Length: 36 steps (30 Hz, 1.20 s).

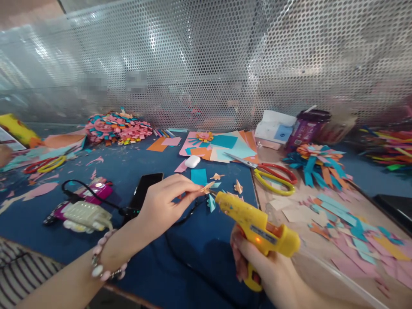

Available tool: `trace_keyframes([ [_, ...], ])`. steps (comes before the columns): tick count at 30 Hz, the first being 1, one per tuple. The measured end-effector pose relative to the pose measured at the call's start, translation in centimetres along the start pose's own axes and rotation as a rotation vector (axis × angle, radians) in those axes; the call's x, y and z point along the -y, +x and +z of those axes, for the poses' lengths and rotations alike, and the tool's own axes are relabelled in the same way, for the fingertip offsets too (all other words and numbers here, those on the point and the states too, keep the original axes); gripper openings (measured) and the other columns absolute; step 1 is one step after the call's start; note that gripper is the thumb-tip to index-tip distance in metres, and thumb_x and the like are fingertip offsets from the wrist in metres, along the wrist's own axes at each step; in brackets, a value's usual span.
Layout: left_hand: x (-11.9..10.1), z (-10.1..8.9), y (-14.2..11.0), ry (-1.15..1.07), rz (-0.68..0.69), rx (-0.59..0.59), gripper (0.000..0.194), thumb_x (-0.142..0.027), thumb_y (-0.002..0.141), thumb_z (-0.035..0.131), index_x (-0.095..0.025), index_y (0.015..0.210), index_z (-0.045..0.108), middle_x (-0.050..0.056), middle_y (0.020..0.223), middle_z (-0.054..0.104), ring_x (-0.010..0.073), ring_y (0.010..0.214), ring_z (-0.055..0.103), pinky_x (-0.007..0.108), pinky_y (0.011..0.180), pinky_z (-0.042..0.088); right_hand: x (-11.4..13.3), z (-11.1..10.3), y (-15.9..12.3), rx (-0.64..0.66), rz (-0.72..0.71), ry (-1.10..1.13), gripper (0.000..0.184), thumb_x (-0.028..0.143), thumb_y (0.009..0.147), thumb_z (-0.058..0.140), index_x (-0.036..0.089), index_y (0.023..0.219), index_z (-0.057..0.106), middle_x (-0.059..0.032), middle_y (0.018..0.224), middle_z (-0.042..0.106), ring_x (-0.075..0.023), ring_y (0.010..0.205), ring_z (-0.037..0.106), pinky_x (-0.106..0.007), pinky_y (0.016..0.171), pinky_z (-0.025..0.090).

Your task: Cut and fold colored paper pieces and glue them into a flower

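Between the thumb and fingers of my left hand (pixel 167 201) is a small orange folded paper piece (pixel 208 187). My right hand (pixel 254 257) grips a yellow hot glue gun (pixel 247 214) by its handle, a small orange light glowing on its side. The gun's nozzle points left, right beside the paper piece; whether they touch I cannot tell. Around them on the blue table lie more small folded paper pieces (pixel 238 187), a light-blue one (pixel 211 203) and a blue paper square (pixel 199 176). A white earphone case (pixel 192 161) sits just behind.
Red-and-yellow-handled scissors (pixel 273 174) lie right of centre, near a paper flower (pixel 317 161) and paper scraps (pixel 350 231). A black phone (pixel 146 189), cables and a purple device (pixel 96 191) are at left. Behind stand a paper heap (pixel 119 126), a purple cup (pixel 307 128) and a perforated metal screen (pixel 206 64).
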State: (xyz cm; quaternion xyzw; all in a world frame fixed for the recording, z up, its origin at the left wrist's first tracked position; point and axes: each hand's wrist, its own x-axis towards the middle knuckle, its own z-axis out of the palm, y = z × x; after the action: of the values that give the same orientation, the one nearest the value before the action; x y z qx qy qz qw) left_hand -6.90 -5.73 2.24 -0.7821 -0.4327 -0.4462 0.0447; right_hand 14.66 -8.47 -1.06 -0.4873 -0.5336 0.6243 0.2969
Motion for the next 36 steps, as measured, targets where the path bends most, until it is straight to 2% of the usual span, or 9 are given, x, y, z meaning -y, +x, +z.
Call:
trace_keyframes([
  [5, -0.2, -0.1, 0.0, 0.022, 0.009, -0.012, 0.008, -0.02, 0.083, 0.062, -0.019, 0.082, 0.07, 0.003, 0.076, 0.072, 0.0133, 0.07, 0.066, 0.024, 0.067, 0.053, 0.5, 0.2, 0.1, -0.03, 0.019, -0.008, 0.04, 0.055, 0.077, 0.053, 0.017, 0.064, 0.051, 0.0007, 0.044, 0.051, -0.0129, 0.046, 0.052, -0.024, 0.05, 0.041],
  [9, -0.4, -0.5, 0.1, 0.032, -0.093, -0.027, 0.01, -0.022, 0.084, 0.062, -0.018, 0.078, 0.069, 0.003, 0.075, 0.072, 0.0125, 0.067, 0.064, 0.022, 0.062, 0.051, 0.6, 0.1, 0.2, -0.025, 0.002, -0.008, 0.042, 0.055, 0.08, 0.053, 0.017, 0.063, 0.051, -0.0003, 0.045, 0.052, -0.0124, 0.046, 0.053, -0.023, 0.05, 0.04],
  [14, 0.0, -0.7, 0.3, 0.034, -0.25, 0.067, 0.015, -0.028, 0.083, 0.062, -0.019, 0.075, 0.071, 0.001, 0.069, 0.071, 0.0107, 0.055, 0.059, 0.019, 0.05, 0.045, 0.2, -0.2, 0.1, -0.009, -0.036, -0.004, 0.047, 0.061, 0.08, 0.053, 0.017, 0.064, 0.052, -0.0007, 0.047, 0.053, -0.0131, 0.049, 0.054, -0.024, 0.054, 0.042],
  [21, 0.2, -0.4, 0.3, -0.044, -0.243, 0.172, 0.011, -0.025, 0.082, 0.064, -0.021, 0.078, 0.073, 0.0, 0.07, 0.07, 0.0098, 0.054, 0.059, 0.019, 0.05, 0.045, 0.5, 0.1, 0.0, -0.039, -0.024, -0.014, 0.046, 0.062, 0.077, 0.057, 0.018, 0.065, 0.053, -0.0001, 0.046, 0.054, -0.014, 0.048, 0.056, -0.024, 0.055, 0.046],
  [25, 0.0, -1.0, 0.4, -0.21, -0.372, 0.199, 0.013, -0.029, 0.081, 0.065, -0.019, 0.076, 0.072, 0.0, 0.063, 0.067, 0.0076, 0.044, 0.053, 0.019, 0.044, 0.042, 0.4, 0.0, 0.2, -0.045, -0.051, 0.054, 0.043, 0.06, 0.078, 0.058, 0.017, 0.073, 0.053, 0.0008, 0.044, 0.053, -0.0138, 0.045, 0.054, -0.024, 0.052, 0.045],
  [28, 0.4, -1.7, 0.5, -0.413, -0.478, 0.054, 0.015, -0.03, 0.083, 0.063, -0.018, 0.078, 0.069, 0.001, 0.066, 0.066, 0.0058, 0.04, 0.048, 0.02, 0.041, 0.041, 0.6, 0.0, 0.5, -0.047, -0.087, 0.124, 0.042, 0.058, 0.079, 0.057, 0.017, 0.075, 0.051, 0.0023, 0.041, 0.05, -0.0138, 0.04, 0.052, -0.024, 0.046, 0.042],
  [32, 1.3, -2.1, 0.8, -0.57, -0.457, -0.327, 0.015, -0.032, 0.084, 0.062, -0.018, 0.079, 0.065, 0.002, 0.075, 0.067, 0.0038, 0.041, 0.045, 0.02, 0.038, 0.036, 2.8, 0.8, 1.6, -0.004, -0.123, 0.221, 0.037, 0.049, 0.083, 0.053, 0.016, 0.067, 0.05, 0.0042, 0.039, 0.043, -0.0121, 0.036, 0.048, -0.022, 0.039, 0.038],
  [34, 1.5, -2.3, 0.9, -0.585, -0.456, -0.419, 0.014, -0.032, 0.084, 0.062, -0.018, 0.081, 0.064, 0.002, 0.078, 0.067, 0.0031, 0.04, 0.044, 0.02, 0.038, 0.034, 4.7, 2.0, 3.1, -0.012, -0.198, 0.276, 0.027, 0.038, 0.082, 0.055, 0.016, 0.067, 0.05, 0.006, 0.043, 0.042, -0.0089, 0.038, 0.045, -0.02, 0.04, 0.038],
  [36, 1.4, -2.4, 0.9, -0.585, -0.457, -0.457, 0.014, -0.032, 0.084, 0.061, -0.018, 0.082, 0.064, 0.001, 0.079, 0.067, 0.0026, 0.04, 0.044, 0.019, 0.038, 0.034, 6.9, 3.7, 5.6, 0.077, -0.262, 0.322, 0.015, 0.027, 0.078, 0.058, 0.016, 0.072, 0.049, 0.0065, 0.051, 0.045, -0.0076, 0.043, 0.048, -0.019, 0.043, 0.042],
])
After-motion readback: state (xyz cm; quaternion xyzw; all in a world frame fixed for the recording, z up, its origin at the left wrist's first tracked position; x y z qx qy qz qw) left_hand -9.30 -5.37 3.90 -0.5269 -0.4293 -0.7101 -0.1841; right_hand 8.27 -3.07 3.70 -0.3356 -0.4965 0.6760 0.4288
